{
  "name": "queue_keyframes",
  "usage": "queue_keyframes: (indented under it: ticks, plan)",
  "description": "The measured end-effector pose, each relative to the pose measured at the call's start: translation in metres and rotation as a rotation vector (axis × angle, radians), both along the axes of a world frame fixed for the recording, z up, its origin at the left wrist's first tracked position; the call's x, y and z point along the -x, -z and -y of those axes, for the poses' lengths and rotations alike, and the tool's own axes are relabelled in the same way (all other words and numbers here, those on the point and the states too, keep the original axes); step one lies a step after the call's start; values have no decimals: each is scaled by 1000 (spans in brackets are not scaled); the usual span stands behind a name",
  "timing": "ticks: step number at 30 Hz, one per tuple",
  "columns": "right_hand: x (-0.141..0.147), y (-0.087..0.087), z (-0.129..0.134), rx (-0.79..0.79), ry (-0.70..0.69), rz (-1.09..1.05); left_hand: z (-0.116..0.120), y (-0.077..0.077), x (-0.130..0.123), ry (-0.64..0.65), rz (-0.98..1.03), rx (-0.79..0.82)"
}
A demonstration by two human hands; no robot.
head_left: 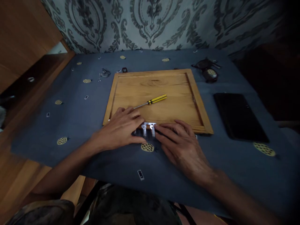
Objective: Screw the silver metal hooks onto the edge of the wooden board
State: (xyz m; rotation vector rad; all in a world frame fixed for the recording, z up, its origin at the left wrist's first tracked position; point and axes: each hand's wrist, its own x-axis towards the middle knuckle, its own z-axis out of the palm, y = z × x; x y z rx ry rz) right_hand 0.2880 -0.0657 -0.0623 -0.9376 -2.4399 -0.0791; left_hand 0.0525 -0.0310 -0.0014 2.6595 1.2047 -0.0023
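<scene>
Centrally, the bracket (144,129) sat at the near edge of the panel (140,84), between left hand (123,126) and right hand (181,142). Both touched it; grip could not be determined. The screwdriver (156,99) lay on the panel.

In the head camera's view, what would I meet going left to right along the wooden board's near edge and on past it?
The left hand → a shiny metal fitting → the right hand → a flat black slab, perhaps a tablet.
</scene>
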Motion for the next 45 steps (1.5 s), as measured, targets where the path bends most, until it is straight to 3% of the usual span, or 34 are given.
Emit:
queue_keyframes:
  ticks: [20, 36, 45]
  plan:
    - [4, -2, 4, 19, 39, 28, 1, 3, 0, 31, 63, -31]
    - [5, -2, 5, -11, 60, 31, 2, 2, 0, 39, -4, -33]
    - [6, 0, 6, 15, 60, -2, 3, 4, -10, 22, 40, -64]
